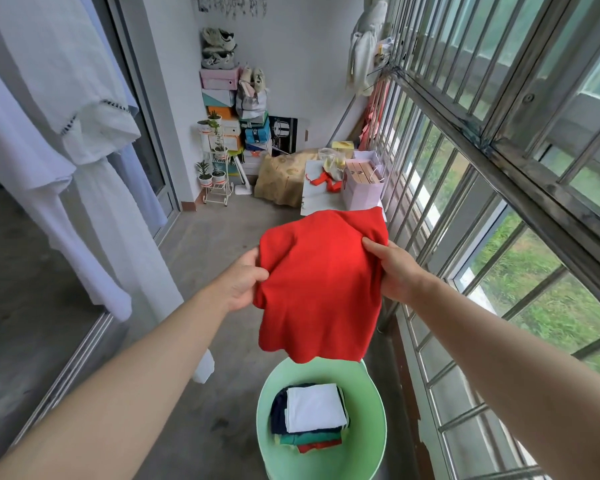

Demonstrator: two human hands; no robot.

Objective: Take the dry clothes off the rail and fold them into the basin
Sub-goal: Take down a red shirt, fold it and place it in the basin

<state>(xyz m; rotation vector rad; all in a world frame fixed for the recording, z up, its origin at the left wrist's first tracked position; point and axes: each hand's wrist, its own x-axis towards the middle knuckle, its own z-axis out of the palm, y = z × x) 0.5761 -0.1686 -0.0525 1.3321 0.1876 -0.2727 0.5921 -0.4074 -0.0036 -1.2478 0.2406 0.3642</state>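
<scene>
The left hand pinches the left edge of a red shirt, and the right hand grips its right edge with fingers curled into the cloth, so the shirt hangs spread between the two hands. Below the hands a green basin stands on the floor, and folded clothes lie stacked inside it, a white piece on top. To the left of the left hand, white clothes hang.

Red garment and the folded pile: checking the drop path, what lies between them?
In the head view, only bare wall of the green basin separates the red garment from the folded pile.
</scene>
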